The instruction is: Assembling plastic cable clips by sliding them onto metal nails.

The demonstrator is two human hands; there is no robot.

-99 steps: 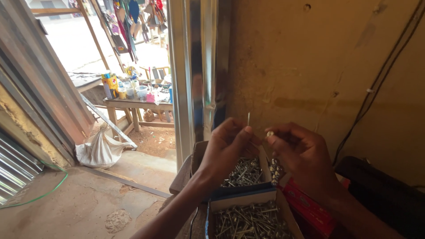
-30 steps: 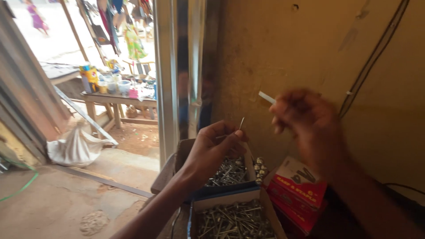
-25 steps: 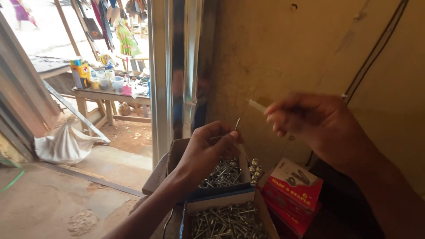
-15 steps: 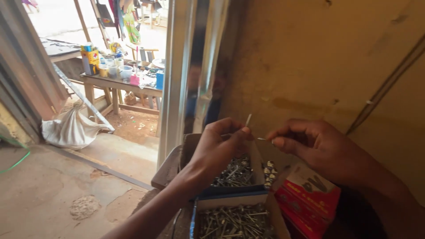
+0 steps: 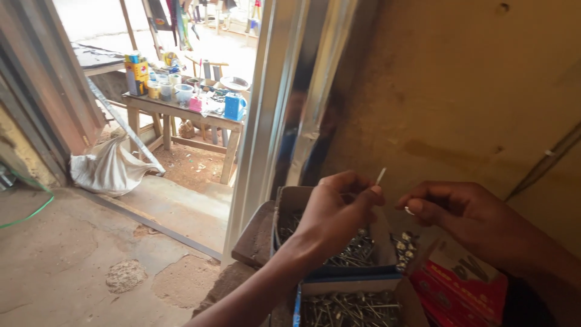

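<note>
Your left hand [image 5: 336, 209] is closed in a pinch on a thin nail [image 5: 380, 177]; thumb and forefinger clamp its lower part, the free end pokes up past the fingertips; long axis near upright, tilted slightly to the right, tip toward the wall; which end is the head you cannot tell, it is hidden in the grip. Your right hand [image 5: 466, 215] is curled nearly closed just beside it, fingertips pinching a small pale bit of metal [image 5: 410, 211]; too small to tell what it is, probably another nail seen end-on. The two hands are close, not touching.

Handling, as a judgement: the nail is light, stiff, smooth and sharp at one end; likely to slip or roll between the pads; take hold low on the shank, well back from the point.

Directly below the hands: an open cardboard box of loose nails [image 5: 357, 251]; a second box of nails [image 5: 351, 309] in front of it, nearer you; a red carton [image 5: 457, 290] to the right. Behind: a tan wall [image 5: 448, 91]; a shiny metal door frame [image 5: 284, 97] to the left; beyond it a wooden table [image 5: 181, 109] with bottles and cups outside, and a white sack [image 5: 109, 169] on the floor.
</note>
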